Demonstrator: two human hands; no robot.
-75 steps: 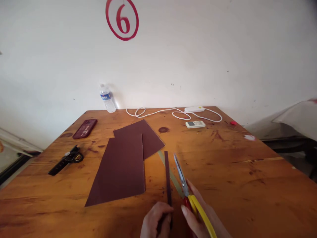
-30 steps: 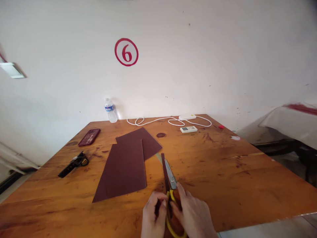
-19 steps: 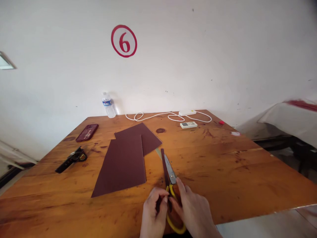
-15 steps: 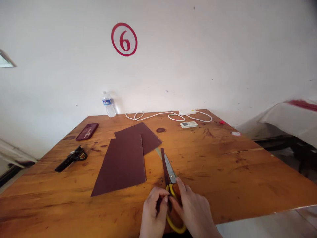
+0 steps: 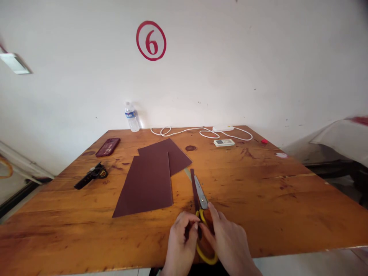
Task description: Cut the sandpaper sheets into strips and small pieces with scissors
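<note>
Scissors with yellow handles [image 5: 207, 257] lie near the table's front edge, blades pointing away beside a narrow dark maroon strip [image 5: 194, 189]. My left hand [image 5: 184, 239] is pinched at the left of the handles, its fingertips meeting those of my right hand. Something small and dark shows between the fingertips, too hidden to name. My right hand [image 5: 227, 237] lies over the right side of the scissors, index finger stretched along them near the pivot. Two dark maroon sheets [image 5: 146, 186] overlap to the left, a pale strip [image 5: 188, 173] beside them.
A maroon phone [image 5: 108, 147] and a black strapped object [image 5: 91, 176] are at the left. By the wall stand a water bottle [image 5: 132, 118] and a power strip [image 5: 223, 128] with a white cable. A white remote [image 5: 224, 143] lies in front of it.
The view has shifted, so the table and everything on it appear slightly further right and higher. Both hands keep nearly the same pose at the scissors.
</note>
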